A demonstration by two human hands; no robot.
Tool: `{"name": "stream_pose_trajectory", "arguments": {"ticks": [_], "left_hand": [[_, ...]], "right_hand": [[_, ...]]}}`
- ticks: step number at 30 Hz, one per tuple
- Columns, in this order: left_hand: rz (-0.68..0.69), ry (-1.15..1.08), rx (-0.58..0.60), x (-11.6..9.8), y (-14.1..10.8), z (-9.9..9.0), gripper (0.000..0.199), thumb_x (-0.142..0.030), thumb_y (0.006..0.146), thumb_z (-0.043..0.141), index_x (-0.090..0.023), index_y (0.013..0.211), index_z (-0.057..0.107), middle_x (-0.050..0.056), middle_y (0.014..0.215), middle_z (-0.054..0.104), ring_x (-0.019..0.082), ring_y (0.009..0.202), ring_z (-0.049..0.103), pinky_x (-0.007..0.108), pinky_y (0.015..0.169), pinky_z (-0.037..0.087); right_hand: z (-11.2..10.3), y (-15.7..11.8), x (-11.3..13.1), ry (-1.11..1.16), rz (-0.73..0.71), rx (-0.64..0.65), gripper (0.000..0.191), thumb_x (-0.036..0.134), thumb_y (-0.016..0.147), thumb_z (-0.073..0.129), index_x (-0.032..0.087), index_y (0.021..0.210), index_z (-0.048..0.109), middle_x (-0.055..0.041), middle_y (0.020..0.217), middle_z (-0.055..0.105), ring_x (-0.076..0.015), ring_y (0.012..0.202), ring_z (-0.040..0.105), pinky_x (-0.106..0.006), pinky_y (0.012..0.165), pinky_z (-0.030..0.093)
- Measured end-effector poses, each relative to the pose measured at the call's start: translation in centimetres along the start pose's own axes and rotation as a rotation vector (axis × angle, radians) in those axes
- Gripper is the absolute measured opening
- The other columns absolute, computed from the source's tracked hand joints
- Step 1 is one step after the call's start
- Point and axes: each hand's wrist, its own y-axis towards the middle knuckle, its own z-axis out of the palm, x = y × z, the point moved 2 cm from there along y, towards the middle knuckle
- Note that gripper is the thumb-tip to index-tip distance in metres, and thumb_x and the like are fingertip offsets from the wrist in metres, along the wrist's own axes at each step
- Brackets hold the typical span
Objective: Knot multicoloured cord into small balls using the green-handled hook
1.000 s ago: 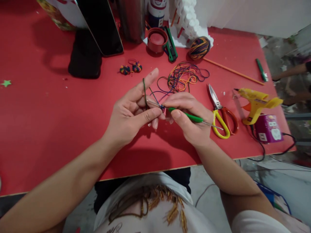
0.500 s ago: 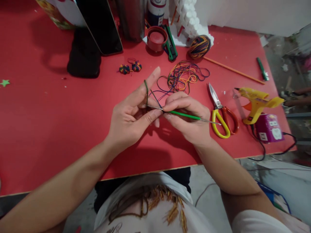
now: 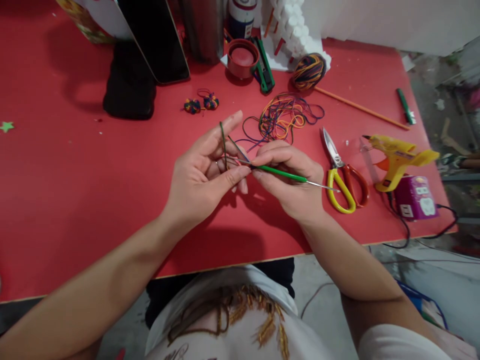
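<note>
My right hand (image 3: 294, 177) grips a crochet hook (image 3: 283, 173) with a green handle, its metal tip pointing left toward my other hand. Dark green yarn (image 3: 224, 142) loops over the raised index finger of my left hand (image 3: 202, 177), whose thumb pinches the yarn near the hook. The small piece between my fingertips is mostly hidden. Beyond my hands lies a loose tangle of multicoloured yarn (image 3: 281, 117). Two small knotted yarn pieces (image 3: 201, 103) rest behind my left hand.
Scissors (image 3: 342, 175), a yellow glue gun (image 3: 397, 157) and a purple box (image 3: 416, 197) are at the right. A yarn ball (image 3: 309, 71), wooden stick (image 3: 362, 108), green cutter (image 3: 264, 67), red round container (image 3: 242, 59) and phone (image 3: 153, 40) stand or lie farther back.
My left index finger has lowered slightly and shifted left with its yarn loop. The hook has tilted a little and moved slightly left in my right hand.
</note>
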Motion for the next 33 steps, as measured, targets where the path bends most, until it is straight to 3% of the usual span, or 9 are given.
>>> {"name": "stream_pose_trajectory", "arguments": {"ticks": [11, 16, 22, 27, 33], "left_hand": [[0.083, 0.027, 0.007, 1.7, 0.8, -0.6, 0.073, -0.021, 0.076, 0.099, -0.033, 0.142, 0.072, -0.002, 0.092, 0.077, 0.012, 0.059, 0.068, 0.027, 0.055, 0.059], [0.079, -0.023, 0.023, 2.5, 0.8, -1.0, 0.071, -0.023, 0.082, 0.096, -0.033, 0.146, 0.068, -0.002, 0.095, 0.078, 0.011, 0.060, 0.065, 0.028, 0.057, 0.058], [0.027, -0.030, -0.021, 1.8, 0.7, -0.9, 0.069, -0.037, 0.081, 0.098, -0.035, 0.144, 0.069, 0.000, 0.095, 0.079, 0.015, 0.064, 0.068, 0.032, 0.057, 0.057], [0.024, -0.007, -0.013, 1.4, 0.7, -0.7, 0.062, -0.040, 0.083, 0.097, -0.035, 0.140, 0.072, 0.001, 0.092, 0.079, 0.016, 0.062, 0.068, 0.033, 0.056, 0.056], [0.012, 0.013, 0.004, 1.4, 1.0, -0.9, 0.057, -0.033, 0.083, 0.096, -0.032, 0.136, 0.074, 0.000, 0.091, 0.079, 0.015, 0.059, 0.068, 0.031, 0.055, 0.056]], "right_hand": [[0.0, 0.0, 0.3, -0.130, -0.094, 0.020, 0.017, 0.016, 0.095, 0.077, 0.024, 0.110, 0.082, -0.0042, 0.098, 0.077, -0.0203, 0.097, 0.073, -0.040, 0.090, 0.061], [0.1, -0.3, 0.4, -0.117, 0.004, -0.024, 0.015, 0.025, 0.101, 0.073, 0.024, 0.114, 0.081, -0.0057, 0.103, 0.081, -0.0210, 0.096, 0.075, -0.041, 0.091, 0.063], [0.1, -0.5, 0.4, -0.069, 0.095, -0.038, 0.017, 0.027, 0.101, 0.075, 0.029, 0.117, 0.082, -0.0042, 0.108, 0.081, -0.0203, 0.091, 0.079, -0.041, 0.091, 0.066], [-0.1, 0.0, 0.6, -0.131, -0.034, -0.015, 0.020, 0.021, 0.097, 0.079, 0.030, 0.115, 0.083, -0.0038, 0.104, 0.082, -0.0218, 0.100, 0.077, -0.043, 0.094, 0.065], [-0.1, 0.2, 0.6, -0.197, -0.088, 0.000, 0.020, 0.020, 0.097, 0.079, 0.030, 0.114, 0.084, -0.0030, 0.100, 0.081, -0.0210, 0.099, 0.075, -0.042, 0.092, 0.065]]}}
